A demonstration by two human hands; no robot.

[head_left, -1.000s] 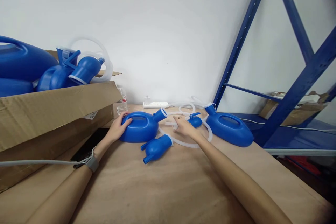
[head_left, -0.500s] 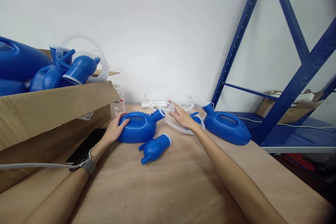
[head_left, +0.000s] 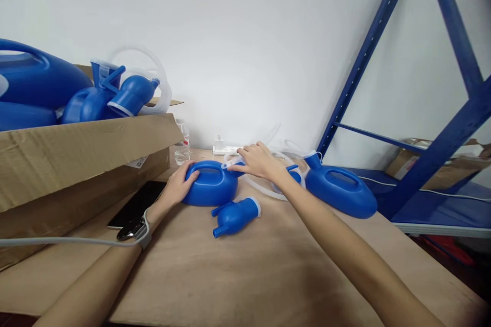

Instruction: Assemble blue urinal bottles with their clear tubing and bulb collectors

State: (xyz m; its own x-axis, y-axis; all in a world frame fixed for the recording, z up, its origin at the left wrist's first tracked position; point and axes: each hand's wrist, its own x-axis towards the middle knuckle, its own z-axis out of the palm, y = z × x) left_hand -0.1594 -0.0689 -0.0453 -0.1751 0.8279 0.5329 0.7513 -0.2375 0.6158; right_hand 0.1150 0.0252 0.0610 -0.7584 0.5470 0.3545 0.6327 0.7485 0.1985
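A blue bottle with a looped handle (head_left: pixel 210 191) lies on the wooden table. My left hand (head_left: pixel 181 182) is wrapped round its left end. Over its neck is my right hand (head_left: pixel 259 161), fingers bent at the mouth; what they press there is partly hidden. In front lies a small blue connector with a white rim (head_left: pixel 236 216). Behind my right wrist are a clear coiled tube (head_left: pixel 261 187) and another blue piece (head_left: pixel 293 176), partly covered. A second blue bottle (head_left: pixel 341 196) rests to the right.
An open cardboard box (head_left: pixel 92 145) with several blue parts stands at the left, beside a black phone (head_left: pixel 140 203). Behind are a water bottle (head_left: pixel 182 145) and a white power strip (head_left: pixel 230 150). A blue metal shelf (head_left: pixel 406 163) rises at the right.
My right hand has moved from behind the bottle's mouth onto its neck, and its fingers have curled. My left hand stays on the bottle. The view has shifted slightly.
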